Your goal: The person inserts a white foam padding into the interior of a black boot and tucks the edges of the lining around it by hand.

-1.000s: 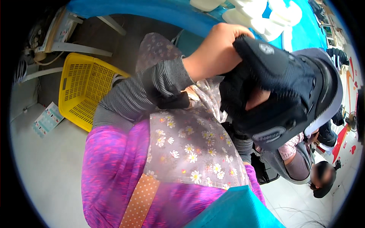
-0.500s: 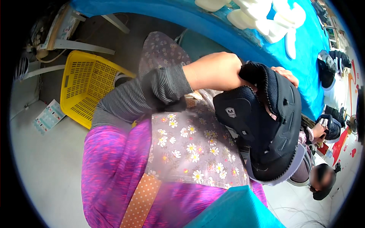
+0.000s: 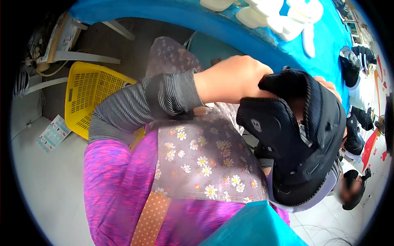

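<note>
A black shoe upper (image 3: 305, 139), with stitched zigzag edges and its opening spread, sits over a pale lilac-white sole-shaped form that shows along its lower rim. It is held up at the right, above my lap. My left hand (image 3: 240, 80) is closed on the collar edge, its fingertips hidden by the black material. Some skin shows inside the opening. On the far side of the shoe, fingers of my right hand (image 3: 328, 87) wrap its edge; the rest of that hand is hidden behind the shoe.
A blue-covered table (image 3: 176, 23) with several white foot-shaped forms (image 3: 262, 18) stands ahead. Further right are black shoes (image 3: 350, 67) and another person (image 3: 351, 190). A yellow basket (image 3: 78, 108) and a printed sheet (image 3: 53, 133) lie on the floor at left.
The shoe upper has shifted right and turned, its opening showing wider. My left hand has moved slightly right with it, still gripping the edge; the right fingers moved right too.
</note>
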A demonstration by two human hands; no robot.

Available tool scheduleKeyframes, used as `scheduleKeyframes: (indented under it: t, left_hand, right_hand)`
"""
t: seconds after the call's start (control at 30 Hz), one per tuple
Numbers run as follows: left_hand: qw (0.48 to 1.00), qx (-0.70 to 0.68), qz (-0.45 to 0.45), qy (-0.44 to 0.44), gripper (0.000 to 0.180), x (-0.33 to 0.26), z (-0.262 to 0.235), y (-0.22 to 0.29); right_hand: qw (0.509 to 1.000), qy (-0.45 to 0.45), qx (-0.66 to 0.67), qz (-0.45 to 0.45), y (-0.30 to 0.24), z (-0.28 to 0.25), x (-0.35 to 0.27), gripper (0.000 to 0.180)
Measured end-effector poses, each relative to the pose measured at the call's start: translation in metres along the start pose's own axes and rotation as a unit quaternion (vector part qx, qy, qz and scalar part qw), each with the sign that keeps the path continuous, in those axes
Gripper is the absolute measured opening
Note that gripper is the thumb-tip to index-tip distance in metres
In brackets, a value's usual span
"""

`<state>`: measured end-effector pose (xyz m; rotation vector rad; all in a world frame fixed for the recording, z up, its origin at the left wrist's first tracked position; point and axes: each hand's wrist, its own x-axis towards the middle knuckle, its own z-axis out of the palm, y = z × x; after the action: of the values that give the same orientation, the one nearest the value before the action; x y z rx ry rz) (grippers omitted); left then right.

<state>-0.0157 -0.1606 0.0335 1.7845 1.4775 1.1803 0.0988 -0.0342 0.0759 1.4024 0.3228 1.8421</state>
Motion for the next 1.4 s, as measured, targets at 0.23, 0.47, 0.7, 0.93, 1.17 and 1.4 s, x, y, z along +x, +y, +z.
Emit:
scheduleKeyframes:
  t: [0.23, 0.47, 0.7, 0.93, 1.17, 1.4]
  left_hand:
    - [0.974, -0.206, -0.053, -0.077, 0.030, 0.018, -0.028, 0.021]
    - [0.989, -0.131, -0.063, -0.008, 0.028, 0.020, -0.018, 0.005]
    - [0.998, -0.032, -0.022, 0.043, 0.019, -0.002, -0.003, 0.015]
    - [0.991, 0.110, 0.062, 0.035, 0.019, -0.010, -0.004, 0.015]
    - [0.985, 0.146, -0.048, 0.083, 0.020, 0.000, -0.017, 0.031]
    - [0.990, 0.111, 0.087, 0.033, 0.018, 0.000, -0.006, 0.013]
  right_hand:
    - [-0.279, 0.085, 0.915, -0.278, -0.003, 0.030, 0.015, 0.047]
    - [-0.308, 0.045, 0.893, -0.324, -0.028, 0.020, 0.007, 0.036]
    - [-0.370, -0.054, 0.887, -0.271, -0.030, 0.022, -0.013, 0.030]
    - [-0.466, -0.120, 0.822, -0.304, -0.046, 0.022, -0.015, 0.056]
    - [-0.206, -0.062, 0.963, -0.163, -0.004, 0.020, -0.033, 0.065]
    - [-0.488, -0.167, 0.802, -0.302, -0.066, 0.026, -0.024, 0.066]
